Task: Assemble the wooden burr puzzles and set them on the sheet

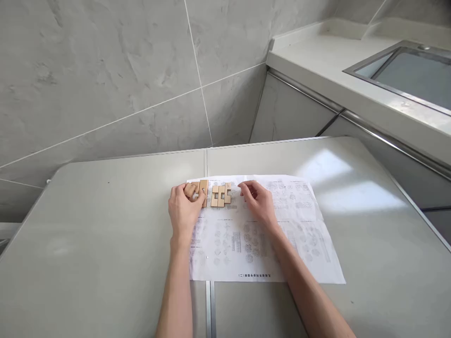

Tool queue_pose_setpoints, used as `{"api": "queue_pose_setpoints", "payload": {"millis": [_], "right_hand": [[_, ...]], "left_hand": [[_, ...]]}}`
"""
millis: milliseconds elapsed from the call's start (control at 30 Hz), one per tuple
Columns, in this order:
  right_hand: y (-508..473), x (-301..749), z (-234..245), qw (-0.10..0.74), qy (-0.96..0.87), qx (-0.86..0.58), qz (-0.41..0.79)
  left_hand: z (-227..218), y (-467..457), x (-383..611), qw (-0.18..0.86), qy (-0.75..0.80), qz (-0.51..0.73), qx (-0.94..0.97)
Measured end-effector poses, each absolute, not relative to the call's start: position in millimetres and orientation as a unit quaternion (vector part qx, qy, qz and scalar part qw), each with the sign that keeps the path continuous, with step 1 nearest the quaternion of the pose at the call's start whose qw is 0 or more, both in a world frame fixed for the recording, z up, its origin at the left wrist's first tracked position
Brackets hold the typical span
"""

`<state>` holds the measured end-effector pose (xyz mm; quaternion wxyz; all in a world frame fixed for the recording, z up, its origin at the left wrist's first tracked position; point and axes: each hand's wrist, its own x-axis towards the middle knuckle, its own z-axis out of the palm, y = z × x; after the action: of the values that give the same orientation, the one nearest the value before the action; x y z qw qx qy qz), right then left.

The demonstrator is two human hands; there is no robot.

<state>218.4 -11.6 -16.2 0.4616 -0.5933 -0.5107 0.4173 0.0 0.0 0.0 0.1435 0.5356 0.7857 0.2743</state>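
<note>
My left hand (185, 209) is closed around notched wooden puzzle pieces (203, 185) at the left end of a printed sheet (225, 272). Its thumb presses on an upright block, and a rounded wooden piece (189, 189) sits under its fingers. Part of this group is hidden by the hand. Just to the right, several more notched wooden pieces (221, 196) lie side by side on the paper, touching one another. My right hand (259, 199) hovers at the sheet's upper middle, apart from them. Its thumb and fingertips are drawn together, with nothing visible between them.
The creased sheet carries small diagrams and lies across the seam of a pale folding table (105, 244). Grey tiled wall (123, 70) rises behind. At the right stands a white counter (317, 56) with a metal-framed inset (405, 70), above cabinet doors (296, 103).
</note>
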Motion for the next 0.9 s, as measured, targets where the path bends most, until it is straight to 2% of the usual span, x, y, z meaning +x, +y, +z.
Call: {"api": "queue_pose_setpoints", "payload": {"millis": [267,900], "right_hand": [[-10.9,218.4,-16.7,0.46,-0.513,-0.592,0.417],[-11.8,218.4,-16.8,0.461,-0.515,-0.591,0.415]], "left_hand": [[5.8,0.1,1.8,0.146,0.816,0.212,0.518],[14.5,-0.6,3.9,0.169,0.843,0.195,0.471]]}}
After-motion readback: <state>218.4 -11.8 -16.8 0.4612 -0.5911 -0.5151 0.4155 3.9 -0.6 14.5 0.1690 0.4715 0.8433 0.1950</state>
